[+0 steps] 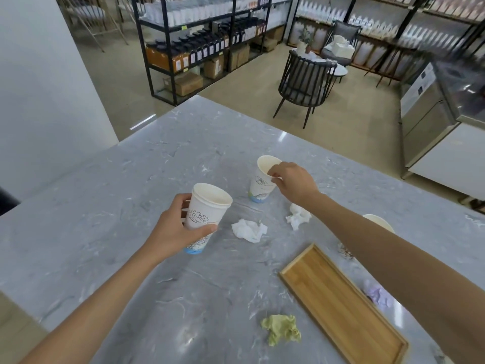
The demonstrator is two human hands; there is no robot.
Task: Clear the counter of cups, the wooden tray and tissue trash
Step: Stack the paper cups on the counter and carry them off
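Left hand [173,229] wrapped round a paper cup [206,214], tilted and lifted just off the grey bench [105,206]. Right hand [294,182] pinching the rim of a second cup [262,179], tilted, farther back. Third cup [380,223] half hidden behind the right forearm. Two white crumpled tissues [249,230] [298,216] between the cups; green tissue [282,329] near the front edge. Wooden tray [341,306] lying flat at right, beside the green tissue.
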